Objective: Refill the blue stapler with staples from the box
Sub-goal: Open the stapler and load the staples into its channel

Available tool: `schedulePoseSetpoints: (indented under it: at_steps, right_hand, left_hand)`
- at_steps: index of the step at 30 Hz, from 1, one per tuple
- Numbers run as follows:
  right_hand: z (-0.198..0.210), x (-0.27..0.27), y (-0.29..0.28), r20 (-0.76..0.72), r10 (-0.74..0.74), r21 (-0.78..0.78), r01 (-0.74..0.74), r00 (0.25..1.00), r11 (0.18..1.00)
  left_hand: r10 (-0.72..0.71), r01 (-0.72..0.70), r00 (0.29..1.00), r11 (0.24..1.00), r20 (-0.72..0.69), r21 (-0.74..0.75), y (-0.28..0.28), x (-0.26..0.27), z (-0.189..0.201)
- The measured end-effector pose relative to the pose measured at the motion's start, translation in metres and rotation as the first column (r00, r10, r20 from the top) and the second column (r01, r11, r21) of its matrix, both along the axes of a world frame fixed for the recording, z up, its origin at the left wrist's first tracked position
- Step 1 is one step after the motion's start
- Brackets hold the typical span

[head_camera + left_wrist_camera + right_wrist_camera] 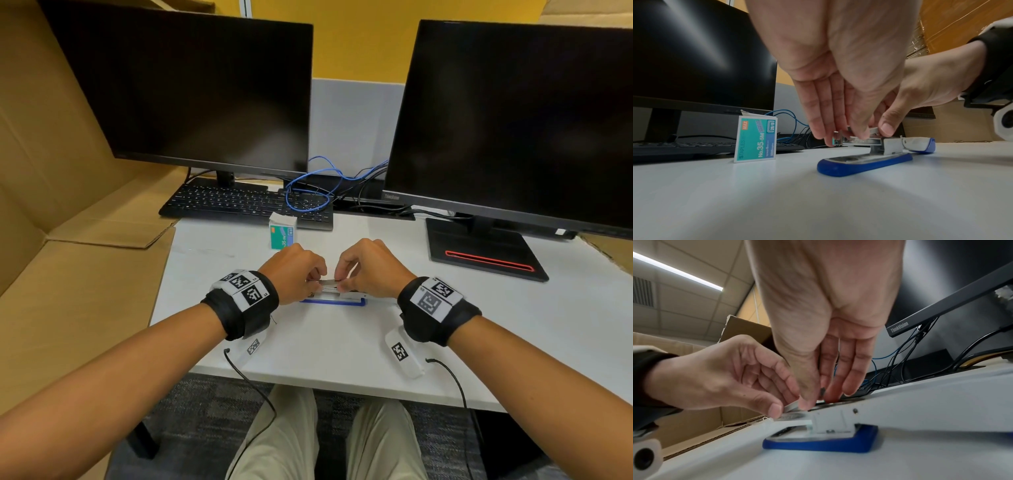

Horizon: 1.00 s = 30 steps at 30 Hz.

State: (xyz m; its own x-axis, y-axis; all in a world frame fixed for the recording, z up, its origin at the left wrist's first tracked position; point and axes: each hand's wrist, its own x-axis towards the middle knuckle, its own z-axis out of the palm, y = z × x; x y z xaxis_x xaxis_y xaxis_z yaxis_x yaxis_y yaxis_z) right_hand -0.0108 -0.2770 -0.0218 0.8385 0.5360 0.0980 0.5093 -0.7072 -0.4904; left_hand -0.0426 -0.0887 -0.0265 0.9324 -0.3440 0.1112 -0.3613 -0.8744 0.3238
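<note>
The blue stapler (332, 302) lies on the white desk (325, 346), opened flat, with its top cover (920, 144) folded back to the right and the metal magazine (859, 141) exposed. Both hands meet just above it. My left hand (317, 279) and right hand (342, 279) each pinch an end of a short silver staple strip (329, 283) right over the magazine. The right thumb (888, 128) presses on the staple strip (874, 129). The left thumb (774, 408) holds the staple strip's (792, 407) other end. The teal staple box (282, 233) stands upright behind the hands, its top flap open.
A black keyboard (239, 202) and blue cables (308, 192) lie behind the box, under two dark monitors (191, 92) (513, 120). The right monitor's stand (479, 250) sits at the right. Cardboard (68, 257) borders the desk's left side. The desk's front edge (342, 382) is near my lap.
</note>
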Motion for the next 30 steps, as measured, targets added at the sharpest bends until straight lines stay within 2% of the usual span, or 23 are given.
schedulePoseSetpoints:
  at_steps: [9, 16, 30]
  right_hand:
    - [-0.0014, 0.0045, -0.0058, 0.002, -0.034, 0.000, 0.034, 0.999, 0.999]
    - [-0.0012, 0.0022, -0.0056, 0.016, -0.017, -0.032, 0.017, 1.000, 0.999]
    - [0.0026, -0.0025, -0.0067, 0.004, -0.020, 0.002, 0.020, 1.000, 1.000]
  left_hand:
    - [0.026, -0.028, 0.999, 0.998, -0.031, -0.048, -0.0005, -0.0006, 0.0005]
    - [0.021, -0.022, 0.999, 0.999, -0.024, -0.040, -0.0014, -0.0018, 0.0019]
    - [0.017, -0.018, 1.000, 0.999, -0.025, -0.034, -0.0011, 0.0007, 0.0000]
